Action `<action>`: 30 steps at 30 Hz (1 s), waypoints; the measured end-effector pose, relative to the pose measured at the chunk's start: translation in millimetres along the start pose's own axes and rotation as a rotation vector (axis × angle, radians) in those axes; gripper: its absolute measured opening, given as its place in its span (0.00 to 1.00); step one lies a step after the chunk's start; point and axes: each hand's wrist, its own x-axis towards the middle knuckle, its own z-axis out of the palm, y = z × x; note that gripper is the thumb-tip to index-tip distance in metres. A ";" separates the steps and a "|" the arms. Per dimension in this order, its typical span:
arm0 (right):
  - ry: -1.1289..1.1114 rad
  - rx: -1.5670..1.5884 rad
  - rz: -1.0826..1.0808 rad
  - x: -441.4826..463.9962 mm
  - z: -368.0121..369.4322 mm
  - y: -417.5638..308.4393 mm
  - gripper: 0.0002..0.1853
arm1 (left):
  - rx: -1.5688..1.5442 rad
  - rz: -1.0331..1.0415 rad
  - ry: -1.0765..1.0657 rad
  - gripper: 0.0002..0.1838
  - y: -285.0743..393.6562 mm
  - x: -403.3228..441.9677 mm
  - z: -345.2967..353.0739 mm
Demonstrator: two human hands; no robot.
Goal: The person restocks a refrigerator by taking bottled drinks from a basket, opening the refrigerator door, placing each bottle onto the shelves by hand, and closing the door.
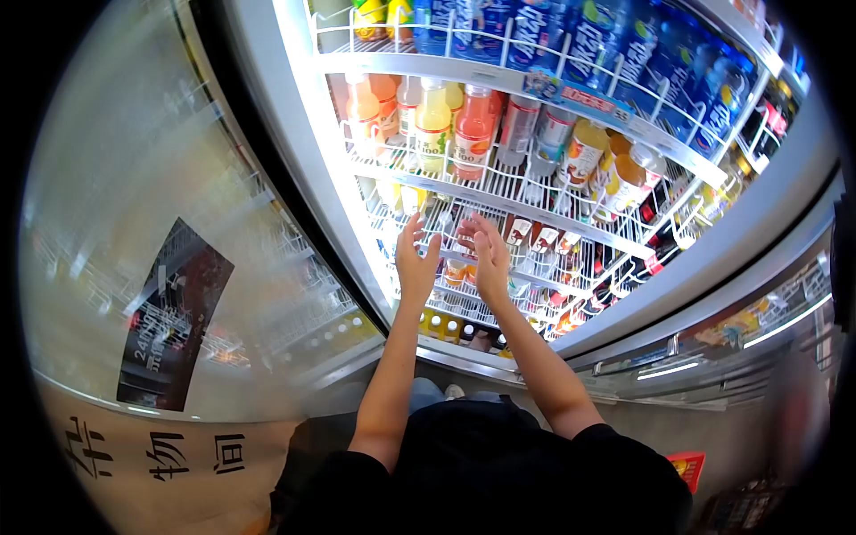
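Observation:
Both of my arms reach forward into a lit drinks cooler. My left hand (416, 259) is raised with its fingers apart and nothing in it, before the lower wire shelves (499, 198). Close to its right is my right hand (486, 254), fingers spread and likewise holding nothing; the two hands do not touch. Above them, a shelf carries a yellow bottle (432, 125), a pink-red bottle (473, 134) and several cans and jars. Small dark bottles with white labels (546, 239) stand just right of my right hand.
Blue-labelled bottles (593, 45) fill the top shelf. An open glass door (98, 267) with a dark sticker (176, 316) stands at the left, over a brown box (178, 459) with black characters. At the right is another glass door (713, 343); a red package (687, 468) lies lower right.

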 end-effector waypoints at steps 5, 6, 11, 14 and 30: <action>0.090 0.104 -0.046 -21.7 -39.7 -23.3 0.26 | -0.116 0.043 -0.072 0.28 22.6 -22.7 11.6; 0.120 0.183 -0.013 -41.9 -47.1 -30.8 0.26 | -0.113 0.029 -0.102 0.28 28.0 -40.8 10.9; 0.154 0.230 0.007 -86.4 -65.1 -69.4 0.26 | -0.193 0.101 -0.222 0.27 46.5 -76.1 15.0; 0.213 0.297 0.073 -125.5 -76.3 -90.2 0.28 | -0.315 0.031 -0.384 0.26 67.1 -101.0 14.0; 0.434 0.423 0.105 -326.3 -153.8 -195.8 0.37 | -0.475 -0.214 -0.864 0.15 102.2 -289.8 49.8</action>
